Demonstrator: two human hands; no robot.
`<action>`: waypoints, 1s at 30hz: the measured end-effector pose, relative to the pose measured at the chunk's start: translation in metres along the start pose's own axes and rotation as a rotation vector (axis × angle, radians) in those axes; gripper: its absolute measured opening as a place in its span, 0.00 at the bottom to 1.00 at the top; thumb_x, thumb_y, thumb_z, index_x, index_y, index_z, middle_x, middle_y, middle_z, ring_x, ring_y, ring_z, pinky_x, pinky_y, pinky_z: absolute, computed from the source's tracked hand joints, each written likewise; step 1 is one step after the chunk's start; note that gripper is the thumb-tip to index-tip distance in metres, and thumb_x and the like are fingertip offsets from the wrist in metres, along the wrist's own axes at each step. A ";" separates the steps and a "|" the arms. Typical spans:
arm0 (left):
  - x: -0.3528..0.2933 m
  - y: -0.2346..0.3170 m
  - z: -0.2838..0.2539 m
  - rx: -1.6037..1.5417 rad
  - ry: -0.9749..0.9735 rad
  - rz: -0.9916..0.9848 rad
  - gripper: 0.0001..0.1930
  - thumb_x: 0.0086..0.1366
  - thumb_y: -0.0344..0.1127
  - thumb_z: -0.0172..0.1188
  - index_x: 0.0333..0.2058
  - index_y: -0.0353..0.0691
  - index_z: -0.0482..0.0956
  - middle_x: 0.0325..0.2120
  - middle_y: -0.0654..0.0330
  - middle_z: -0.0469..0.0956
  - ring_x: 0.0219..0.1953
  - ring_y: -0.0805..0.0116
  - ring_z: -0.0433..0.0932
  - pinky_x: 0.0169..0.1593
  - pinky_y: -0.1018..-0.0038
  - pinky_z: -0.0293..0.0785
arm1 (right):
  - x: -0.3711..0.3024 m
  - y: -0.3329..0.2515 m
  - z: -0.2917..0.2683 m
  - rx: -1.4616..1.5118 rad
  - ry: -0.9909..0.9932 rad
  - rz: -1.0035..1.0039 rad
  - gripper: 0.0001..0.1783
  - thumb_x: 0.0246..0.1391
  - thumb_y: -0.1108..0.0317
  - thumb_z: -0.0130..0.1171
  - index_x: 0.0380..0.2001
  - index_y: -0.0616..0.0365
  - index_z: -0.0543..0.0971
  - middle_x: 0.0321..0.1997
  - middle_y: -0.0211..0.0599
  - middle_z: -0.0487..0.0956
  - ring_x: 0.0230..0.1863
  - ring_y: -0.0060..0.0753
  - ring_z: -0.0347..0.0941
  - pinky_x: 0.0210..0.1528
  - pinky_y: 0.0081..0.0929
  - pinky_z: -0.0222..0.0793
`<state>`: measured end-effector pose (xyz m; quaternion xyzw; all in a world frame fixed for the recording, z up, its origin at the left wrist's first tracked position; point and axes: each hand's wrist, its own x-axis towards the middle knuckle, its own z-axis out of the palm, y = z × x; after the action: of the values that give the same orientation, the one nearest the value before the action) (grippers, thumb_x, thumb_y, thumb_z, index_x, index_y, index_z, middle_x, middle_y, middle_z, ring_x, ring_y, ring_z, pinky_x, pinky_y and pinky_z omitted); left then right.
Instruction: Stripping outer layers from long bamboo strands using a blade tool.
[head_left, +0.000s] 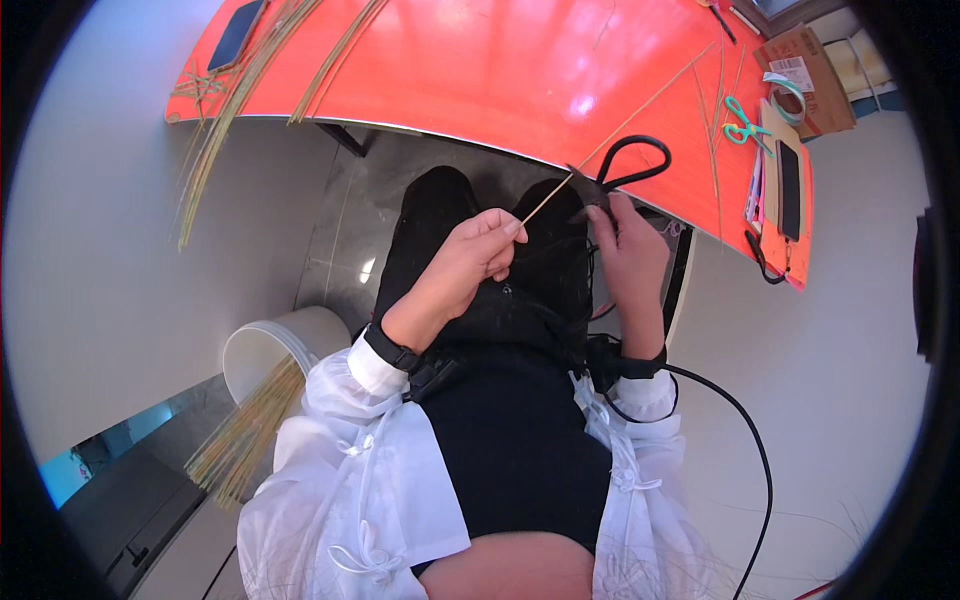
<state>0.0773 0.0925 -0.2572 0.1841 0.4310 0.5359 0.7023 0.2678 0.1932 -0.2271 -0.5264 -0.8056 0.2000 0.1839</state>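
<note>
My left hand (468, 258) is closed, with a thin straw-coloured strip (547, 199) pinched between thumb and fingers. The strip runs up and to the right, across the front edge of the orange-red table (470, 95). In my right hand (632, 245) is a pair of black-handled scissors (592, 190), one large loop sticking out beyond the fingers. The scissor blades lie at the strip, close to the table edge. Whether they press on it, I cannot tell. Both hands are above my lap.
Bundled strips (240, 95) overhang the table's left side, beside a phone (238, 35). At the right lie green scissors (740, 125), a tape roll (787, 100), a dark phone-like object (789, 190) and a cardboard box (822, 95). A white bucket (262, 345) holds more strips. A black cable (755, 440) hangs near my right arm.
</note>
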 end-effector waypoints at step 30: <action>0.003 0.000 0.004 -0.102 -0.005 0.010 0.10 0.75 0.38 0.48 0.35 0.40 0.72 0.15 0.74 0.56 0.17 0.82 0.50 0.26 0.79 0.52 | -0.003 -0.009 0.003 -0.186 -0.019 -0.313 0.10 0.57 0.60 0.62 0.32 0.52 0.74 0.24 0.40 0.77 0.25 0.52 0.75 0.26 0.43 0.67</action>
<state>0.0807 0.0963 -0.2566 0.1514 0.4003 0.5601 0.7093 0.2606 0.1866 -0.2253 -0.4072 -0.8945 0.0988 0.1557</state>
